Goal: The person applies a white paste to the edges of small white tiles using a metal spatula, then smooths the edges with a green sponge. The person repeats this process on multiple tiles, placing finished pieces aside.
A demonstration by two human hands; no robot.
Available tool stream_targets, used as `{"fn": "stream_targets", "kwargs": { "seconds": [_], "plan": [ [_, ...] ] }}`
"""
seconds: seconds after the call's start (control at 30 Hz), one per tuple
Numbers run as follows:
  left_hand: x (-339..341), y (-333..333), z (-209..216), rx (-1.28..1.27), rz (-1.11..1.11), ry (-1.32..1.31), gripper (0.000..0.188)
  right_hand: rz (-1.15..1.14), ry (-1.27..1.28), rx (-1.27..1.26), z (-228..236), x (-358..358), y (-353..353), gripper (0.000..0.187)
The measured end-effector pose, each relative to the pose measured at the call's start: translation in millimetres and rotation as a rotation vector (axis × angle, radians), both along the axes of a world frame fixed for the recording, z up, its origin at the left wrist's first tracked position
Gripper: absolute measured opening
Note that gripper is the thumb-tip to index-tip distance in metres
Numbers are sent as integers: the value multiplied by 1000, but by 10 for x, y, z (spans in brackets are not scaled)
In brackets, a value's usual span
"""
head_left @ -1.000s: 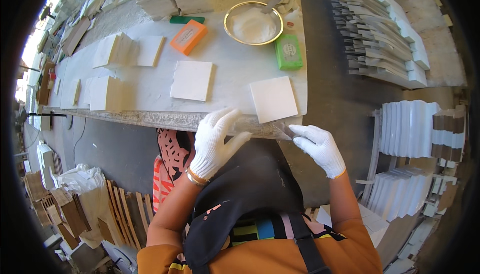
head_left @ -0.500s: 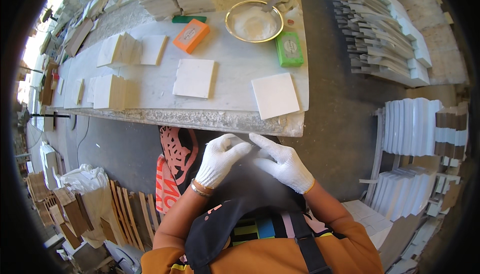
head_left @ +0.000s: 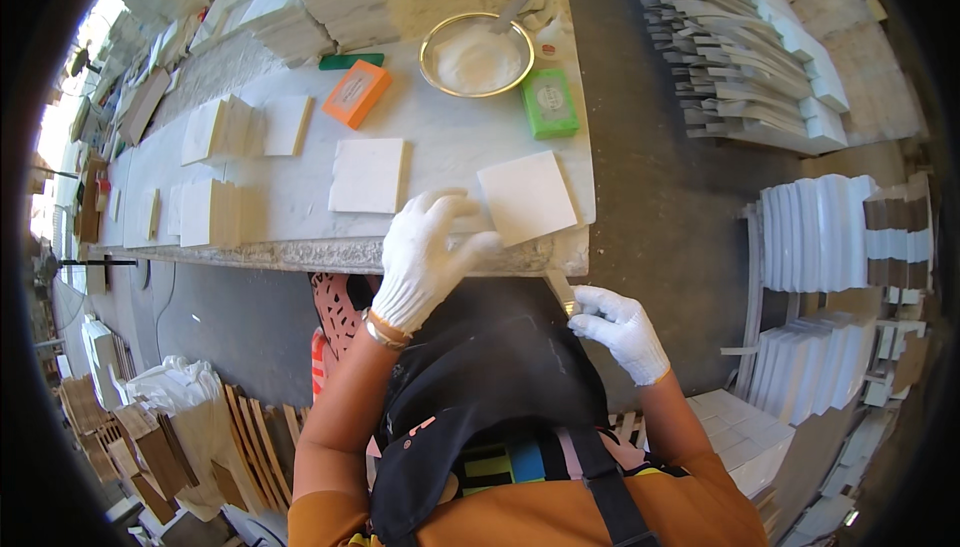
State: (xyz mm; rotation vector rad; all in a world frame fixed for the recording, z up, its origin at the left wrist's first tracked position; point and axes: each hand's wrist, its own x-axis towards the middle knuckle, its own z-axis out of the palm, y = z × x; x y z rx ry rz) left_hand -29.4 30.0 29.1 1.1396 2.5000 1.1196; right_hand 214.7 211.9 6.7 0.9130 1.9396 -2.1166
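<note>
Two white-gloved hands work at the near edge of a long stone table [head_left: 300,212]. The left hand [head_left: 425,252] lies with fingers curled loosely over the table's rough front edge, its fingertips touching the near corner of a white square tile [head_left: 527,197] that sits tilted at the table's right end. The right hand [head_left: 620,327] is below the table edge, closed around the handle of a small scraper [head_left: 562,292], whose thin blade points up toward the underside of the table corner. Going by size from there: stacks of pale cut stone strips [head_left: 745,67] lie on the dark floor to the right, and more white slabs [head_left: 830,232] stand on edge beside them. On the table, a second white tile [head_left: 368,175] lies flat just left of the left hand, and thicker cream blocks [head_left: 215,132] sit farther left. At the far side stands a round metal bowl [head_left: 477,55] holding white powder, with a green rectangular block [head_left: 549,104] just to its right and an orange one [head_left: 357,93] to its left. The person wears a dark apron over an orange top.
</note>
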Motion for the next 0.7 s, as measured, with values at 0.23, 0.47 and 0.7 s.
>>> {"fn": "stream_targets", "kwargs": {
  "seconds": [0.23,0.47,0.7],
  "plan": [
    [-24,663,-182,-182,-226,311,92,-162,61,-169,-114,200,61,19],
    [139,639,1,-212,-59,181,90,-228,205,-108,-101,-15,-54,17],
    [525,421,165,132,70,566,83,-273,381,-12,74,-717,-280,14]
  ]
}}
